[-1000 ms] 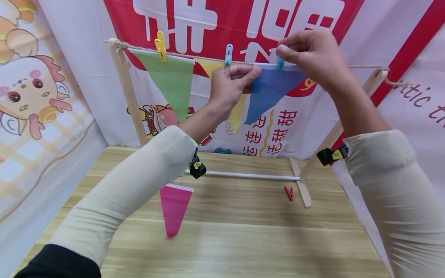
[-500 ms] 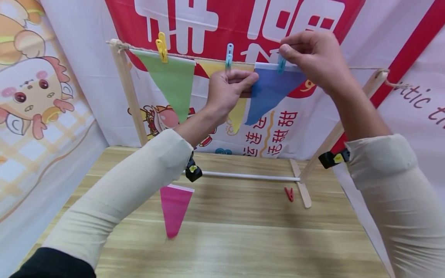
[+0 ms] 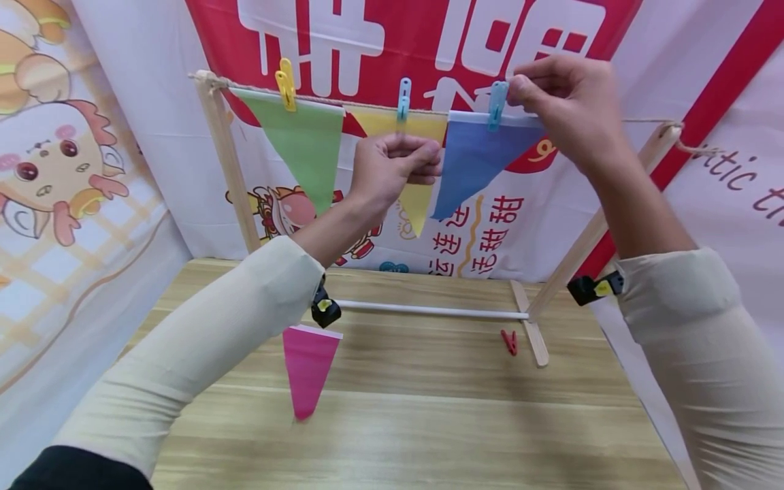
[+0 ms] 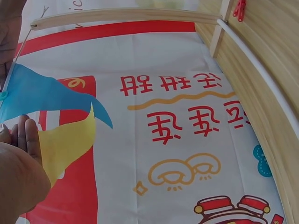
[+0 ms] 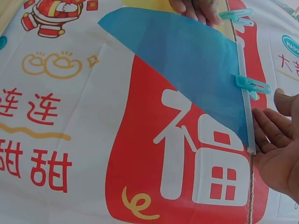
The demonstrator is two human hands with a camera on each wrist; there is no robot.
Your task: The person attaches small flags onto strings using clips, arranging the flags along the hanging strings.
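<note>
A blue triangular flag (image 3: pixel 480 163) hangs from the rope (image 3: pixel 649 121), with a light-blue clothespin (image 3: pixel 497 105) clamped on its white top edge. My right hand (image 3: pixel 569 102) is just right of that clothespin; in the right wrist view its thumb and fingers are parted beside the flag's white edge (image 5: pixel 249 121). Left of the blue flag, my left hand (image 3: pixel 392 163) is in front of the yellow flag (image 3: pixel 416 204), fingers loosely bent and holding nothing. Another light-blue clothespin (image 3: pixel 403 99) is above it. A green flag (image 3: pixel 303 139) hangs farther left under a yellow clothespin (image 3: pixel 285 85).
Wooden posts (image 3: pixel 223 160) carry the rope, and a white rod (image 3: pixel 435 310) runs low between them. A pink flag (image 3: pixel 309 371) lies on the wooden table (image 3: pixel 429 435). A red clothespin (image 3: pixel 510 342) lies near the right foot. A printed cloth (image 3: pixel 367 27) hangs behind.
My right hand has let go of the light-blue clothespin and shifted right. My left hand has left the blue flag's edge and moved left and down; the flag stays on the rope.
</note>
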